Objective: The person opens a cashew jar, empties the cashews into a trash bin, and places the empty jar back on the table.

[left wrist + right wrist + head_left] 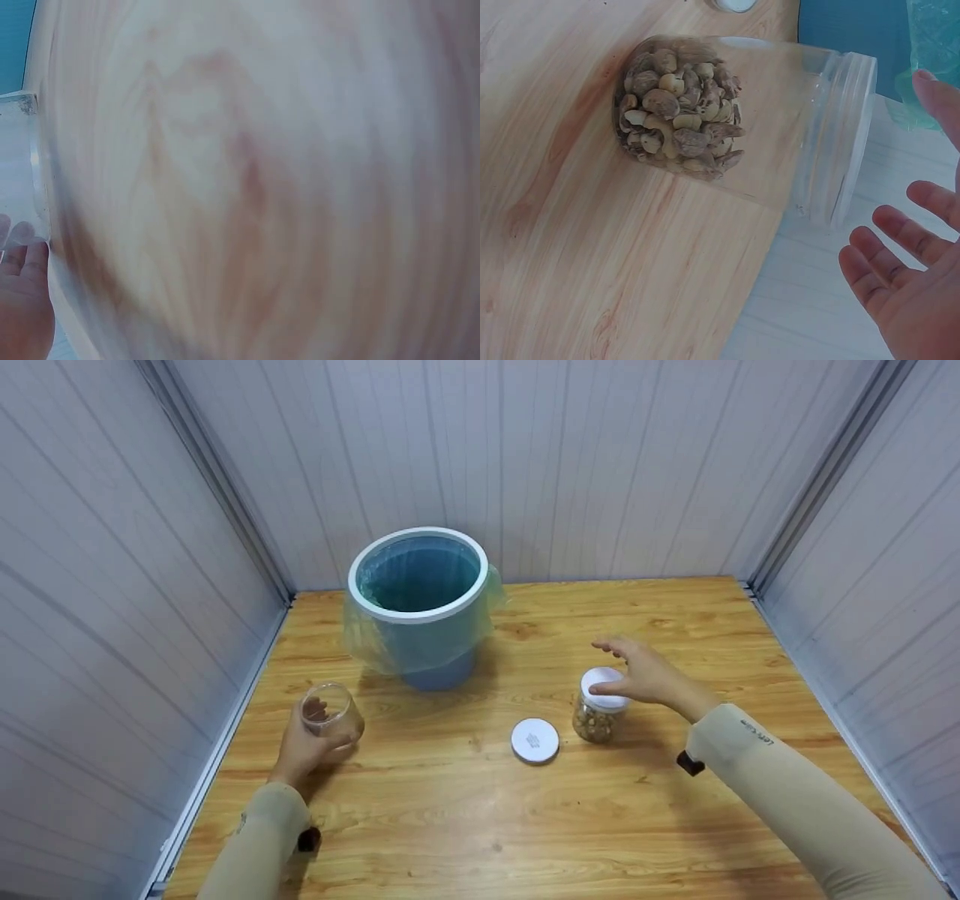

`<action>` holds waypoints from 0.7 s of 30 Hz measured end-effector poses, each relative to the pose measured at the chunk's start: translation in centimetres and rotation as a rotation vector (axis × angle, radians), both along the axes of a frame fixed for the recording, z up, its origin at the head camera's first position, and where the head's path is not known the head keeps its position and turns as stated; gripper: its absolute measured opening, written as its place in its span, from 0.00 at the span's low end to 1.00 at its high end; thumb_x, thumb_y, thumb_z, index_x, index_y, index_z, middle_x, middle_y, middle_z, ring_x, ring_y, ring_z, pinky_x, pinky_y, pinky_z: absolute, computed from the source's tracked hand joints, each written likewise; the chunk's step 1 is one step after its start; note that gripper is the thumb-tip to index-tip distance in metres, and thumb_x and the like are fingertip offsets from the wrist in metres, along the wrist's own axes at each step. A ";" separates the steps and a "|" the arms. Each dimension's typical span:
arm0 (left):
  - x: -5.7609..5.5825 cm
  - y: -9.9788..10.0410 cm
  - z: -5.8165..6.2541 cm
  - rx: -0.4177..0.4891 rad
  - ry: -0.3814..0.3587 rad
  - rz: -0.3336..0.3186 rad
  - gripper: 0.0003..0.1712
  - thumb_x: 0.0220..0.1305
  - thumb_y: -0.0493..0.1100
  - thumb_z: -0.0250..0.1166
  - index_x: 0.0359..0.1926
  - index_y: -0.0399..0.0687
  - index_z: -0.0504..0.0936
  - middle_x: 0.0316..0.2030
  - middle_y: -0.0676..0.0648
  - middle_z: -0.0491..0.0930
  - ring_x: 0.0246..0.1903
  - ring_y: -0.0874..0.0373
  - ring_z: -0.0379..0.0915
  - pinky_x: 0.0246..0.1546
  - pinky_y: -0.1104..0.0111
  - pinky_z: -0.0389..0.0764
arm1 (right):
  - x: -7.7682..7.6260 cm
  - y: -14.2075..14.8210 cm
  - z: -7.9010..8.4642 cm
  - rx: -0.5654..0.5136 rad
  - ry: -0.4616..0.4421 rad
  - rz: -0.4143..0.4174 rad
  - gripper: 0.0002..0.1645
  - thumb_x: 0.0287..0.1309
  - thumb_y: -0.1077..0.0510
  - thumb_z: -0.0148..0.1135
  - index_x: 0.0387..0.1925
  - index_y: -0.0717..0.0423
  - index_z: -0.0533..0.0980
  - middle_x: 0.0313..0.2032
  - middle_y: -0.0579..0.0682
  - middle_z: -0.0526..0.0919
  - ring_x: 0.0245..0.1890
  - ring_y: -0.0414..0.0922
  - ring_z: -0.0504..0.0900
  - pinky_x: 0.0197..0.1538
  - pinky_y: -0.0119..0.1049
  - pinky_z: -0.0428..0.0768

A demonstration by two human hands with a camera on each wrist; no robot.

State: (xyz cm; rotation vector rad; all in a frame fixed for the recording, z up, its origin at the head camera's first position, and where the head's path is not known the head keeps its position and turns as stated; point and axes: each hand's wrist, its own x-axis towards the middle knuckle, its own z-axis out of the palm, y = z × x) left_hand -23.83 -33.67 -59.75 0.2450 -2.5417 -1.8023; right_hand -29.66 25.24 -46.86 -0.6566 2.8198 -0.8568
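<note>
My left hand [301, 746] grips a clear jar [341, 726] without a lid, thumb on the near side and fingers on the far side. Only its fingers and the jar's edge show in the left wrist view. On the right stands a second clear jar [772, 127], its lower part filled with cashew nuts [682, 112] in their skins. A white lid [598, 678] tops it. My right hand [651, 672] hovers close by that lid, fingers spread and holding nothing. Between the jars, nearer the right one, a loose white lid [535, 740] lies flat on the table.
A blue bin [442, 675] with a white rim and green liner bag stands at the back, left of centre. The wooden table [465, 832] is bounded by white panel walls [570, 472] at the back and both sides.
</note>
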 end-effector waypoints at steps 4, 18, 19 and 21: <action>0.0 0.1 -0.1 0.003 0.004 0.003 0.61 0.56 0.37 0.85 0.81 0.39 0.54 0.77 0.32 0.62 0.76 0.38 0.63 0.79 0.46 0.66 | 0.2 0.1 -0.4 0.031 -0.022 0.009 0.53 0.62 0.43 0.81 0.78 0.64 0.68 0.76 0.70 0.70 0.73 0.72 0.72 0.72 0.72 0.73; 0.1 -0.1 0.0 -0.009 0.029 -0.010 0.62 0.57 0.37 0.84 0.82 0.38 0.53 0.78 0.34 0.61 0.77 0.40 0.62 0.77 0.54 0.67 | 0.6 0.4 -1.6 0.079 -0.002 0.035 0.54 0.57 0.44 0.83 0.76 0.65 0.70 0.72 0.69 0.75 0.72 0.71 0.74 0.69 0.69 0.77; 0.1 -0.1 0.0 -0.005 0.032 -0.011 0.62 0.56 0.36 0.84 0.82 0.38 0.53 0.78 0.34 0.61 0.77 0.40 0.61 0.77 0.53 0.67 | 0.6 0.4 -1.7 0.081 -0.001 0.041 0.54 0.57 0.45 0.83 0.76 0.66 0.70 0.72 0.69 0.75 0.72 0.71 0.74 0.69 0.69 0.78; 0.1 -0.1 0.1 -0.003 0.033 -0.014 0.62 0.57 0.36 0.84 0.82 0.37 0.52 0.78 0.33 0.60 0.77 0.39 0.61 0.78 0.50 0.66 | 0.6 0.5 -1.9 0.086 -0.004 0.046 0.54 0.57 0.45 0.83 0.76 0.66 0.70 0.71 0.69 0.75 0.71 0.70 0.75 0.68 0.68 0.79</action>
